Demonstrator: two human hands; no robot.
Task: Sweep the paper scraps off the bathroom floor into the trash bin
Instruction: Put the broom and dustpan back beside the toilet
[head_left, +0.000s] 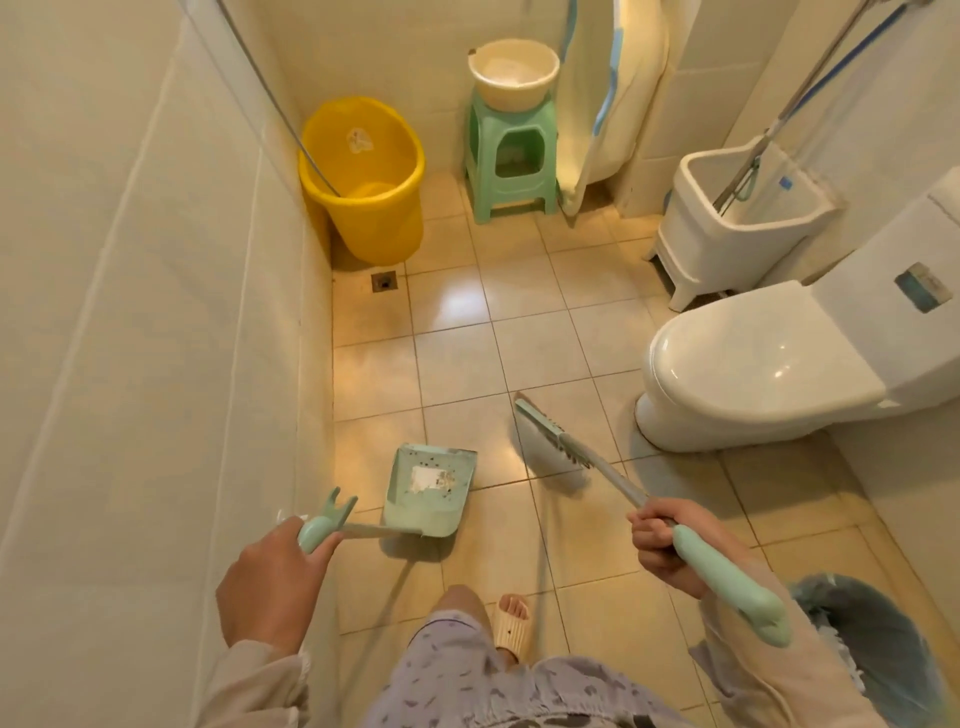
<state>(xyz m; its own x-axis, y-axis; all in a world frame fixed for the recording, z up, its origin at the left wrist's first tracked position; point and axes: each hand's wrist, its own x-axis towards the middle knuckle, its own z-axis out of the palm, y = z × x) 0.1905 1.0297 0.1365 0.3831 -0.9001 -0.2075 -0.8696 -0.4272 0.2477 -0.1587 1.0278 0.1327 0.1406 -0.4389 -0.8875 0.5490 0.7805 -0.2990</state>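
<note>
My left hand (270, 577) fingers are clenched on the mint-green plastic dustpan (430, 488), its white paper scrap (428, 478) lying light and flyaway beyond them, while my right hand (670, 545) grasps the mint-handled broom (550, 447), so I judge level carrying safest.

This is a small home bathroom, tiled in pale squares on floor (467, 332) and walls. A white toilet (737, 364) sits at the right wall. Just beyond the toilet stands a white mop sink (727, 228); across the floor from it a yellow bucket (369, 192) stands beside a floor drain (384, 281), and a green stool (511, 156) carries a cream basin (513, 73).
</note>
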